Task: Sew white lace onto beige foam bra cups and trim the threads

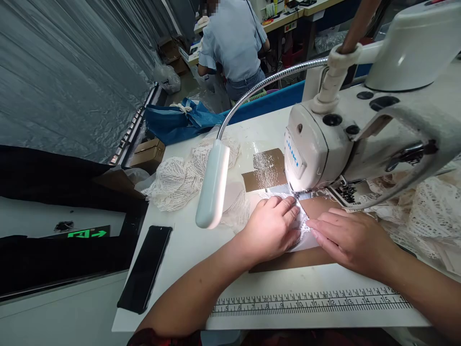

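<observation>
A piece of white lace fabric (302, 222) lies under the head of a white sewing machine (311, 144). My left hand (272, 228) rests on the lace just left of the needle area, fingers laid over it and pressing it down. At the lace's right edge, my right hand (351, 238) pinches the border between thumb and fingers. The needle and presser foot are mostly hidden by the machine head and my left fingers.
A lamp (212, 187) on a bendy metal neck hangs left of my hands. Lace heaps (176, 182) lie at the left and more lace (428, 206) at the right. A black phone (146, 269) and a printed ruler (309, 302) are nearer me. Another person (234, 43) sits beyond.
</observation>
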A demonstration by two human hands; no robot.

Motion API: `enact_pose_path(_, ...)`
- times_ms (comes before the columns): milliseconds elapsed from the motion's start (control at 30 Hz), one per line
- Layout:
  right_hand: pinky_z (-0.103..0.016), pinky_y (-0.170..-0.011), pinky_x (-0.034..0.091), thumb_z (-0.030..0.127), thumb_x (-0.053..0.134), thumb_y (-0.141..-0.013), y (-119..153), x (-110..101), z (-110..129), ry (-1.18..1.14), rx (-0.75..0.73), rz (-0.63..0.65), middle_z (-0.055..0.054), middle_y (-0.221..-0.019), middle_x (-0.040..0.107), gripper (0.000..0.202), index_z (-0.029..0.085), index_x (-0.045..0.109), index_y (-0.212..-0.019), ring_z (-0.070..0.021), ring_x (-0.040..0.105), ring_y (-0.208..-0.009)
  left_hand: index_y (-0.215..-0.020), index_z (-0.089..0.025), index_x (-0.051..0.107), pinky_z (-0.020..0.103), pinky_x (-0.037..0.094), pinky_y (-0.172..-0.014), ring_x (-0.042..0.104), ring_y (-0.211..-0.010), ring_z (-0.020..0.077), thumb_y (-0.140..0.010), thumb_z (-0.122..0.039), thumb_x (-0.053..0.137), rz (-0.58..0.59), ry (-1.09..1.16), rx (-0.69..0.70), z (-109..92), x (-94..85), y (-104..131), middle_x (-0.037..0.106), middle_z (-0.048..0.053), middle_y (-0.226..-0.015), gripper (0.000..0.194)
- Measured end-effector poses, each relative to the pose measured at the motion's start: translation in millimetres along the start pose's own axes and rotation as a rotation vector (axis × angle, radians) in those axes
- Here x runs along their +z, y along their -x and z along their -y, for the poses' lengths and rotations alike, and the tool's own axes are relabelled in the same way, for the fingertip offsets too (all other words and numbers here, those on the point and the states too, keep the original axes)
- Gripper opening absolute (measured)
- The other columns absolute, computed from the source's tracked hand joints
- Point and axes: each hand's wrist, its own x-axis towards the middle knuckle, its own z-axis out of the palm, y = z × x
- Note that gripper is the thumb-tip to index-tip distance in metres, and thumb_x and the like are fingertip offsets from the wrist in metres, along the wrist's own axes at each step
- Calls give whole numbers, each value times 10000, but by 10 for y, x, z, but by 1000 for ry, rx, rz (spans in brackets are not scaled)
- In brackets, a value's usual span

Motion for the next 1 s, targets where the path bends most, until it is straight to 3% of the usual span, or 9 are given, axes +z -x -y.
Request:
enact_pose_path(167, -318, -617, 296, 182, 496, -925, 8, -18, 27, -16, -6, 28, 2, -603, 530, 245, 183, 679, -762, -158, 434, -597, -1302, -97, 574, 450, 499, -891, 549, -1067, 297, -922, -358, 518, 7, 30, 49, 48, 7, 1, 556, 150, -1390, 464)
enact_pose_path(500, -314, -600, 274, 170, 512, -920, 4, -29, 41, 15, -53, 5, 5, -568, 484, 278, 184, 642, -674, -156, 382, -582, -1312, -84, 573, 460, 491, -938, 547, -1103, 302, -940, -369, 495, -11, 39, 58, 78, 38, -7, 540, 162, -1407, 474)
enact_pose_path(733, -309, -628, 305, 169, 517, -921, 4, 14, 37, 31, -37, -6, 3, -599, 527, 230, 178, 673, -752, -154, 432, -603, -1309, -85, 569, 475, 445, -983, 538, -1133, 305, -949, -366, 485, -24, 7, 88, 133, 6, -6, 540, 178, -1400, 464)
enact_pose_path(1000, -317, -619, 299, 164, 496, -929, 14, 11, 44, 48, -35, 9, -5, -618, 545, 218, 178, 688, -827, -158, 453, -617, -1190, -115, 637, 428, 441, -879, 566, -975, 239, -1012, -287, 346, -37, -23, 128, 38, -8, 7, 601, 129, -1341, 383)
